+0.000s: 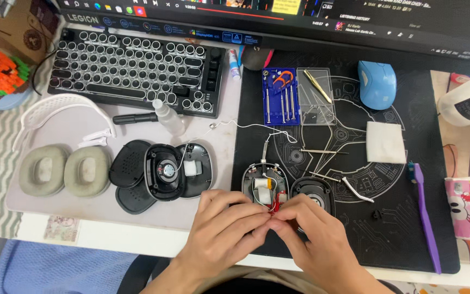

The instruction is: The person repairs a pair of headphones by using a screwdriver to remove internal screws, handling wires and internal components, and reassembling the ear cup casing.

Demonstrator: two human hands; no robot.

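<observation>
A: Red wires (274,206) at six o'clock on the black mat (398,218)?
B: Yes. Left hand (221,228) and right hand (314,239) meet, fingertips pinching them beside the opened earcup (264,184).
A: Around them?
B: Screwdriver case (280,96) at twelve, purple brush (424,215) at three.

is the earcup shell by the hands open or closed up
Open. The earcup shell lies with its cover off, showing a white part and wires inside. The fingers of both hands pinch a small red piece at its lower edge.
</observation>
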